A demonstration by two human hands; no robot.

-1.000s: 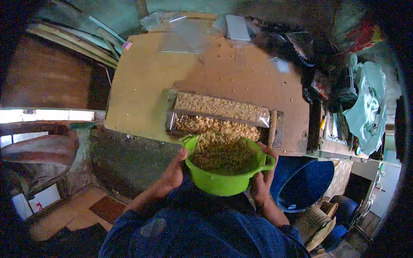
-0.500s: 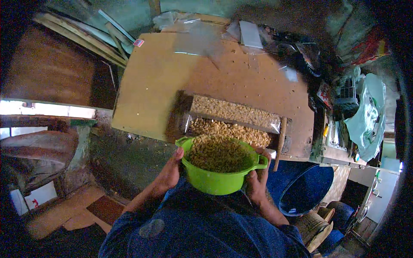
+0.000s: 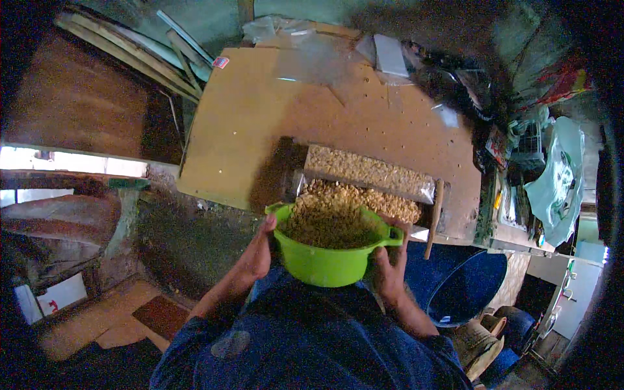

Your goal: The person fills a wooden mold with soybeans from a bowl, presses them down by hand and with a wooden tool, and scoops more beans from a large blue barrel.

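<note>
My left hand (image 3: 259,250) grips the left handle of a lime-green two-handled basin (image 3: 325,265), and my right hand (image 3: 391,263) is closed on its right handle. Small brownish, nut-like pieces (image 3: 335,224) fill much of the basin, blurred at the far side. Just beyond its rim, partly hidden by it, lies a row of loose tan pieces (image 3: 390,203) in a dark trough. Alongside, farther off, a long clear plastic pack (image 3: 367,170) holds similar pale pieces. Against the trough's right end rests a wooden stick (image 3: 434,218).
A tan wooden tabletop (image 3: 240,130) spreads ahead, with plastic sheets (image 3: 292,62) at its far edge. On the right stand a large blue tub (image 3: 465,286) and a pale green plastic bag (image 3: 556,185). Wooden boards (image 3: 123,52) lean at the far left.
The basin has shifted slightly left relative to the trough, and its pieces look more blurred near the far rim. Both hands keep their grip on the handles.
</note>
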